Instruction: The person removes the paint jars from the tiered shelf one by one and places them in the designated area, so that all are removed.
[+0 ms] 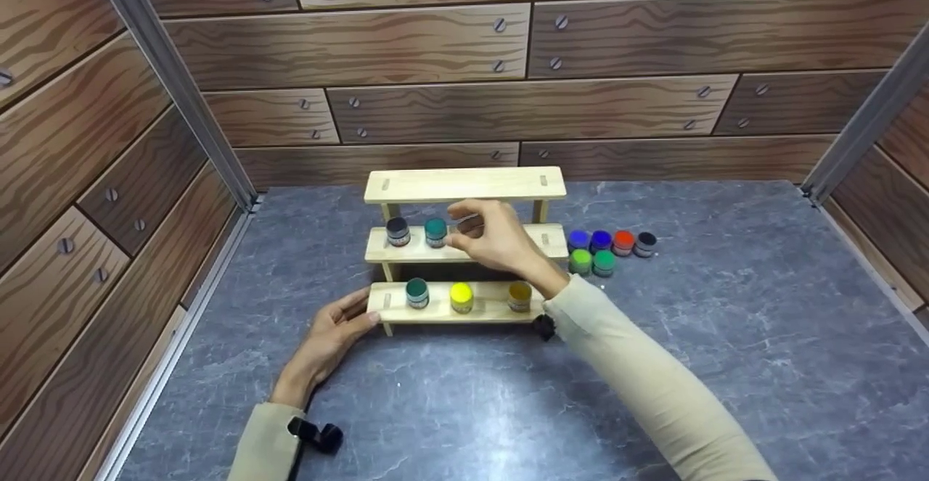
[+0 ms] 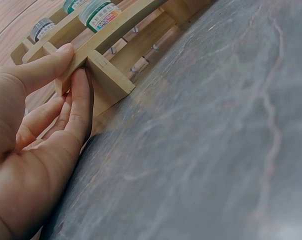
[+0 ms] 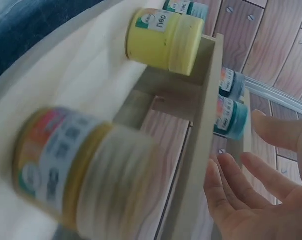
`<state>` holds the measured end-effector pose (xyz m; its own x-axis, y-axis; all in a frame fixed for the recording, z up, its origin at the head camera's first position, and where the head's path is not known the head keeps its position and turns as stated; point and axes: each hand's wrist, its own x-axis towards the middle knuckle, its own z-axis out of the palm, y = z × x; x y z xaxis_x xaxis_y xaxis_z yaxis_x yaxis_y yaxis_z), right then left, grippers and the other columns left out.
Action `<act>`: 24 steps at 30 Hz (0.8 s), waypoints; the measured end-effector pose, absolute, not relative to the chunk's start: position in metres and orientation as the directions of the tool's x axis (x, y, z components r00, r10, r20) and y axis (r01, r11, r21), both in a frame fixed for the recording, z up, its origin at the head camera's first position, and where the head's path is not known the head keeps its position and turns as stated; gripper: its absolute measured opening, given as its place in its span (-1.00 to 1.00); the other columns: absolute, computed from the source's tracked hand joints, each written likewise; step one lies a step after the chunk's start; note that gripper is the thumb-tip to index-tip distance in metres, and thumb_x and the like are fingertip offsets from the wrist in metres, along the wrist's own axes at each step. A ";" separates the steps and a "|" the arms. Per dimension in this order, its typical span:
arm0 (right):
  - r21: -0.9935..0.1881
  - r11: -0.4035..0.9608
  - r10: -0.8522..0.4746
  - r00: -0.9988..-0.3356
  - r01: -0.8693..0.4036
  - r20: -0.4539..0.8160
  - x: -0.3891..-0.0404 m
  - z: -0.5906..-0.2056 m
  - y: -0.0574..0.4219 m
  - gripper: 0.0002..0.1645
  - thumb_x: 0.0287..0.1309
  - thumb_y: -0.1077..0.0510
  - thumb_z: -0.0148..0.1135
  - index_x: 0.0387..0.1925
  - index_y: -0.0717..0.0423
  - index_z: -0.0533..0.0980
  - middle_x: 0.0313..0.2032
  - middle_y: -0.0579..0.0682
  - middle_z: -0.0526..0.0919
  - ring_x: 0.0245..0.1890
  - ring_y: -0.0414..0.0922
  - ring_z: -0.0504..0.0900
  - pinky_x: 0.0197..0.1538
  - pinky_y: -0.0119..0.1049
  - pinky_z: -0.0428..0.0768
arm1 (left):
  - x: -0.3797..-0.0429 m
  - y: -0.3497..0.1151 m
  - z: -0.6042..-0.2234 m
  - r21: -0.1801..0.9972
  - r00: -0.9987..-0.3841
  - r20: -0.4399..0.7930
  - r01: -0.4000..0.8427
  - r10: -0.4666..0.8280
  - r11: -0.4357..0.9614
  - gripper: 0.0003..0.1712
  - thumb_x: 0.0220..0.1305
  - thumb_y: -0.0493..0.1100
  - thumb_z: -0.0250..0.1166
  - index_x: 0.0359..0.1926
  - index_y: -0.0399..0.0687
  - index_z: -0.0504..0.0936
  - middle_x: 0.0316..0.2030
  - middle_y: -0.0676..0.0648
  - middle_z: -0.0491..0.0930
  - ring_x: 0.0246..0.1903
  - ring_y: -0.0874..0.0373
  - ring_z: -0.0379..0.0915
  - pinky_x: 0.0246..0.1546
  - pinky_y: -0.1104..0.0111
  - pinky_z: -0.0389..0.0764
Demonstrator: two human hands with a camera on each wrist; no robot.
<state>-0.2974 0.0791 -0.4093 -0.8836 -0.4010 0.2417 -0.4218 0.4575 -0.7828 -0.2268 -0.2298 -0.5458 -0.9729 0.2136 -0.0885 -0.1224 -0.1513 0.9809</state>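
Note:
A three-tier wooden stand rests on the table. My left hand pinches the left end of its lowest tier, thumb on top and fingers beneath, as the left wrist view shows. Over the middle tier is my right hand, just right of a teal paint jar; its thumb and fingers stand apart with nothing between them in the right wrist view. A dark paint jar stands left of the teal one. The lowest tier carries a dark green jar, a yellow jar and an ochre jar.
Right of the stand, several more jars sit on the table, among them a red jar, a black jar and a light green jar. Wood-patterned walls with metal corner strips enclose the grey marbled table.

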 end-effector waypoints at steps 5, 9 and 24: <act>-0.788 0.459 -0.406 -0.886 -0.411 0.225 -0.301 -0.413 0.068 -0.39 0.26 0.22 0.53 0.31 0.27 0.60 0.17 0.27 0.74 0.04 0.14 0.80 0.13 -0.15 0.80 | -0.228 -0.229 -0.546 0.977 -0.968 -0.112 -0.148 0.223 -0.152 -0.14 0.46 -0.39 0.29 0.62 -0.49 0.08 0.55 -0.53 0.18 0.32 0.05 0.48 0.28 0.42 0.62; -0.798 0.445 -0.402 -0.887 -0.407 0.228 -0.303 -0.413 0.060 -0.40 0.25 0.28 0.53 0.30 0.29 0.60 0.11 0.28 0.77 0.01 0.13 0.82 0.10 -0.20 0.80 | -0.229 -0.230 -0.545 0.978 -0.969 -0.108 -0.143 0.221 -0.150 -0.14 0.46 -0.39 0.29 0.62 -0.50 0.07 0.55 -0.53 0.17 0.34 0.02 0.46 0.28 0.41 0.62; -0.773 0.467 -0.379 -0.887 -0.430 0.264 -0.303 -0.416 0.056 -0.53 0.27 0.30 0.49 0.21 0.28 0.67 0.07 0.22 0.80 -0.03 0.06 0.81 0.13 -0.21 0.79 | -0.230 -0.230 -0.547 0.978 -0.968 -0.095 -0.134 0.234 -0.157 -0.14 0.46 -0.39 0.30 0.62 -0.49 0.10 0.54 -0.52 0.20 0.29 0.11 0.51 0.28 0.42 0.62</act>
<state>-0.3032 0.0558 -0.4161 -0.8869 -0.3793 0.2638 -0.4296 0.4671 -0.7728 -0.2300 -0.2300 -0.5469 -0.9676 0.2338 -0.0954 -0.1343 -0.1568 0.9785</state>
